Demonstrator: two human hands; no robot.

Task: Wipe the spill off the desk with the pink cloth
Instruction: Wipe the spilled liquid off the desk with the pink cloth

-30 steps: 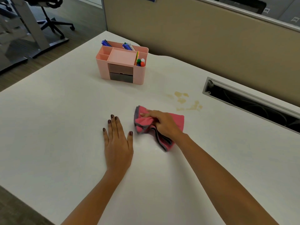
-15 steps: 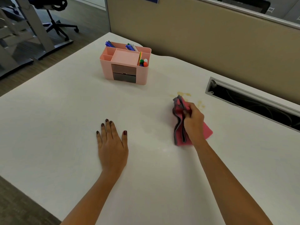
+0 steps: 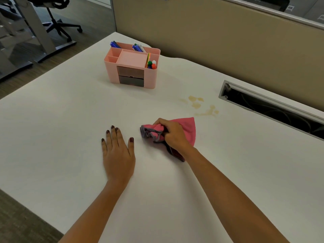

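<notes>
A yellowish-brown spill (image 3: 199, 105) lies in several patches on the white desk (image 3: 61, 120), right of centre. My right hand (image 3: 172, 133) grips the bunched pink cloth (image 3: 190, 128), which has a grey edge, and holds it on the desk just in front and to the left of the spill. The cloth does not touch the patches. My left hand (image 3: 118, 151) rests flat on the desk, fingers straight, to the left of the cloth.
A pink desk organiser (image 3: 132, 67) with pens and markers stands behind my hands. A long cable slot (image 3: 273, 106) opens in the desk at the right. A tan partition (image 3: 219, 32) rises behind the desk. An office chair (image 3: 57, 20) stands far left.
Half a second ago my right hand had the cloth up at the spill. It has pulled the cloth back toward me and to the left. My left hand stays flat.
</notes>
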